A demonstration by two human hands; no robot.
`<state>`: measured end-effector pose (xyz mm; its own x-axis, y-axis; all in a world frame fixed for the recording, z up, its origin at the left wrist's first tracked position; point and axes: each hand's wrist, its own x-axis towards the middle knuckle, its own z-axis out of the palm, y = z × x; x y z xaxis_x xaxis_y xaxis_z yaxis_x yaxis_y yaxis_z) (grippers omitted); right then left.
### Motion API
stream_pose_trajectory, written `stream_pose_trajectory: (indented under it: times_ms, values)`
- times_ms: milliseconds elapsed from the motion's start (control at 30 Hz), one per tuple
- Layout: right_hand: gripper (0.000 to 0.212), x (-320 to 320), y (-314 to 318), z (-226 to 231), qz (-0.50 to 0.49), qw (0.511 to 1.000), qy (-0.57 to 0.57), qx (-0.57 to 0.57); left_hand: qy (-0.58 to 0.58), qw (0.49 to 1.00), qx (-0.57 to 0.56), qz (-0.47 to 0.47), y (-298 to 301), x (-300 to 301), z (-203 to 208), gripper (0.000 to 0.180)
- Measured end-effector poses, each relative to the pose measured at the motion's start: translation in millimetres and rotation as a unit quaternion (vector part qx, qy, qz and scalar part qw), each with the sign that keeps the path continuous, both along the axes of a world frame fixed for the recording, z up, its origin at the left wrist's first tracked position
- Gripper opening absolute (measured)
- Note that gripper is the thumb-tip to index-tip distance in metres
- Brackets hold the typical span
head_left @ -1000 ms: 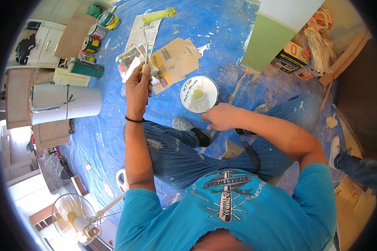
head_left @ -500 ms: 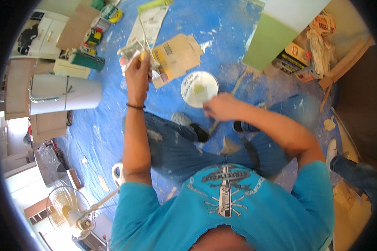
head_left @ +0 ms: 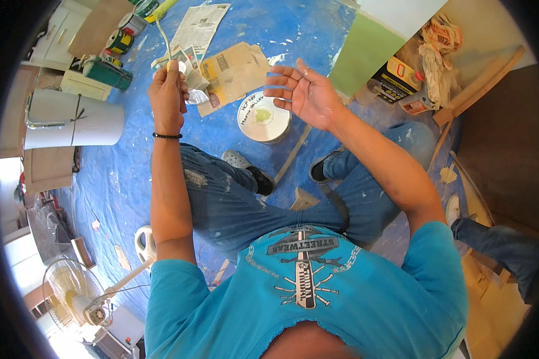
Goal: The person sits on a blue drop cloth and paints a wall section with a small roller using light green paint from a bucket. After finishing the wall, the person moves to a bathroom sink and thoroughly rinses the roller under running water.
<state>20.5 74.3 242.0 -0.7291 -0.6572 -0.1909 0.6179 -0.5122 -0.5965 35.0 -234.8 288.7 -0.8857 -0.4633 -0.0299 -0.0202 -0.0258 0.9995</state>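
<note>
My left hand [head_left: 168, 93] is closed around the handle of a paint roller [head_left: 163, 35]. Its thin rod points away from me, and its yellow-green sleeve shows at the far edge of the view. My right hand [head_left: 308, 93] is raised, palm showing and fingers spread, holding nothing. Just left of it and below stands a round tub with a white lid [head_left: 250, 127], marked with dark handwriting and a green paint smear. Behind the left hand lie crumpled paper [head_left: 193, 81], a flattened cardboard piece [head_left: 238, 70] and newspaper [head_left: 199, 27].
Blue sheeting [head_left: 120, 179] covers the floor. Paint cans [head_left: 119, 41] and a white cylinder [head_left: 72, 118] stand left, with a fan [head_left: 81, 299] nearer. A green-and-white panel [head_left: 365, 54], a black-and-yellow container [head_left: 394, 81] and another person's leg [head_left: 491, 242] are on the right.
My right hand has risen off the tub's lid edge and opened, palm showing. The left hand still grips the roller, whose sleeve now shows farther left. The whole view has shifted slightly.
</note>
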Motion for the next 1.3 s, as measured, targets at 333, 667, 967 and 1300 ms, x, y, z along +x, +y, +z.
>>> stream_pose_trajectory:
  times_ms: [333,667,967,1300]
  values:
    - [0.038,22,-11,65,0.076,0.936,0.240,0.244,0.100,0.987,-0.114,0.050,26,5,23,0.028]
    - [0.020,-53,-29,-20,0.072,0.694,0.532,0.479,-0.069,0.969,-0.230,0.066,-8,-37,-24,0.032]
    - [0.024,-53,-31,-57,0.223,0.685,0.264,0.641,-0.302,0.927,-0.201,0.094,-31,29,14,0.033]
    - [0.027,-26,-95,187,0.352,0.749,0.094,0.553,-0.350,0.910,-0.064,0.211,-75,231,271,0.030]
